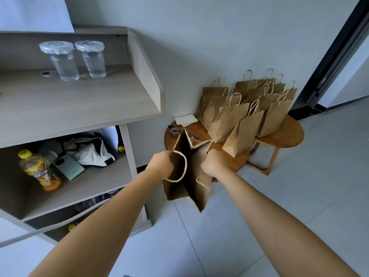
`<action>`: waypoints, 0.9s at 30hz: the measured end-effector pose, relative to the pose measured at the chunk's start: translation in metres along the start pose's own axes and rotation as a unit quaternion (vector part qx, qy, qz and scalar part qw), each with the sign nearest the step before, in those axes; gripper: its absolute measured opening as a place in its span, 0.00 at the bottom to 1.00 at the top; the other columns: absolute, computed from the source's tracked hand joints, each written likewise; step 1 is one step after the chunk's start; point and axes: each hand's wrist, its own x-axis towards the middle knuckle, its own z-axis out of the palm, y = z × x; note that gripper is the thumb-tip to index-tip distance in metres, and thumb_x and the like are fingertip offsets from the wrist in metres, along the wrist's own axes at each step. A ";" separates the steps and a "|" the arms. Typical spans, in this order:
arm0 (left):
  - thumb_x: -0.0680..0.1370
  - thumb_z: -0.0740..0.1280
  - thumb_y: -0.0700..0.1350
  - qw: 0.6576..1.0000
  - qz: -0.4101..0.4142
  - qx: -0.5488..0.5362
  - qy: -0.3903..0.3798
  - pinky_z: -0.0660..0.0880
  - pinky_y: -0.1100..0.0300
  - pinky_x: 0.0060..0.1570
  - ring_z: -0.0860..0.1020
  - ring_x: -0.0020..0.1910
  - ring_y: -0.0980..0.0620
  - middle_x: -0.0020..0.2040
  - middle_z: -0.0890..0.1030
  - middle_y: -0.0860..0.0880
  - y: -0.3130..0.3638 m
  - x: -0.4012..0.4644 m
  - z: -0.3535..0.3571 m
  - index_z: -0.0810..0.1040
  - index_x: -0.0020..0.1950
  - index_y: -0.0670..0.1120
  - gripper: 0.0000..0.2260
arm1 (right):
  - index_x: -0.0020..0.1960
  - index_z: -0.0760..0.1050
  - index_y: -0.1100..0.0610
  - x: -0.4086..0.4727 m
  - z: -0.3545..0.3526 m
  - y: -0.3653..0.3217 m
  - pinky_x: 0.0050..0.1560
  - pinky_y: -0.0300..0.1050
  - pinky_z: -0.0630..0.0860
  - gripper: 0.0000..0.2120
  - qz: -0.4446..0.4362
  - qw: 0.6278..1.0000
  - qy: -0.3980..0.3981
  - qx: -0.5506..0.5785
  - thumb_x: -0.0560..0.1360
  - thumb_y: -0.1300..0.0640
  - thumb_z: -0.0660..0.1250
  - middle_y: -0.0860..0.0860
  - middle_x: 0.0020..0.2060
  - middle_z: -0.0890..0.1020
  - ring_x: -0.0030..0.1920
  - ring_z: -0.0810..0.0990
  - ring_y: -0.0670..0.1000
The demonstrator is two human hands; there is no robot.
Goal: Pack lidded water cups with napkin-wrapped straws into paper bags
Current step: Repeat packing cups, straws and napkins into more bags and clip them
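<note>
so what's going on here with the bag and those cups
A person is holding a brown paper bag open with both hands: the left hand grips one rim by the handle, the right hand grips the opposite rim. I can't see anything inside it. Two lidded water cups stand on the shelf to the left, not yet packed. A cluster of other paper bags stands upright on the round wooden table against the wall.

Grey wall point(219, 37), pale tiled floor point(299, 196), wooden shelf unit point(79, 100).
</note>
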 end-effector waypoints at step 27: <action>0.82 0.57 0.45 0.990 -0.063 -0.111 -0.060 0.77 0.61 0.35 0.81 0.40 0.45 0.44 0.81 0.43 -0.012 0.075 -0.003 0.77 0.50 0.40 0.13 | 0.57 0.71 0.58 0.056 -0.011 0.030 0.36 0.40 0.73 0.09 0.082 0.993 0.075 -0.052 0.79 0.58 0.61 0.54 0.43 0.75 0.40 0.77 0.52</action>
